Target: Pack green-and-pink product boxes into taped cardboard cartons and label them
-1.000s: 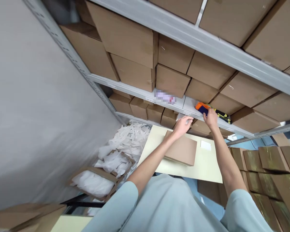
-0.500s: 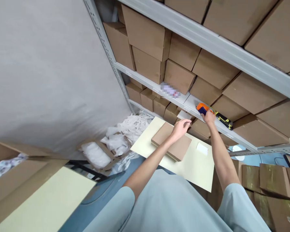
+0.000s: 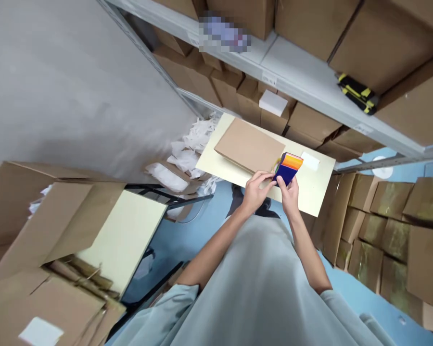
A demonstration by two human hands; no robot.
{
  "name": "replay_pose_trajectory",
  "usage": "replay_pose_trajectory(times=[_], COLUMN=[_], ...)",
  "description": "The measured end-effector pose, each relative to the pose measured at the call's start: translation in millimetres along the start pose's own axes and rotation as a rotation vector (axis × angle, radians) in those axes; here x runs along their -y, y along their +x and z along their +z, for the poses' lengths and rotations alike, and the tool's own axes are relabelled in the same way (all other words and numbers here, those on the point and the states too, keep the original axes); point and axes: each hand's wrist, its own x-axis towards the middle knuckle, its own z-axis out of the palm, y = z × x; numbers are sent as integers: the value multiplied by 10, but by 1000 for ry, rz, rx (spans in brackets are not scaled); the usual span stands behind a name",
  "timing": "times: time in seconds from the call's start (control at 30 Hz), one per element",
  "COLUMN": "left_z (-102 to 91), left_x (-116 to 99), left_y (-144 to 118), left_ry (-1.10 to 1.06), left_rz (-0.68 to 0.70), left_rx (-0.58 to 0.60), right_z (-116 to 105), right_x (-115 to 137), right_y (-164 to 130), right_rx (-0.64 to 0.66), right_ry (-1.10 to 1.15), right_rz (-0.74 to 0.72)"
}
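An orange and dark blue tape dispenser (image 3: 287, 169) is held over the near right part of a cream tabletop. My right hand (image 3: 290, 194) is closed round its lower end, with the thumb on the blue part. My left hand (image 3: 254, 192) has its fingers drawn together at the dispenser's left side, touching it; what its fingertips pinch is partly hidden. Just beyond my hands, a flat brown cardboard box (image 3: 248, 144) lies on the cream tabletop (image 3: 315, 192). Right of the dispenser lies a small white paper (image 3: 310, 161).
Cartons fill the grey shelf rack (image 3: 306, 89), where a black and yellow utility knife (image 3: 357, 93) lies. White paper scraps (image 3: 198, 139) are heaped by the wall. Open cartons (image 3: 68, 216) crowd the left table; stacked cartons (image 3: 378, 230) stand on the right.
My right hand has brought the tape dispenser from the shelf down over the tabletop. My left hand has come back from above the box to meet it. The view has tilted downward.
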Motion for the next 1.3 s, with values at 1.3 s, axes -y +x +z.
replay_pose_trajectory(times=[1.3], left_z=[-81], left_x=[-680], left_y=[104], left_ry=[189], left_rz=[224], left_rx=[311], right_z=[-1298], right_x=[234], right_y=[-518], right_rx=[380], right_ry=[-730], right_rz=[-271])
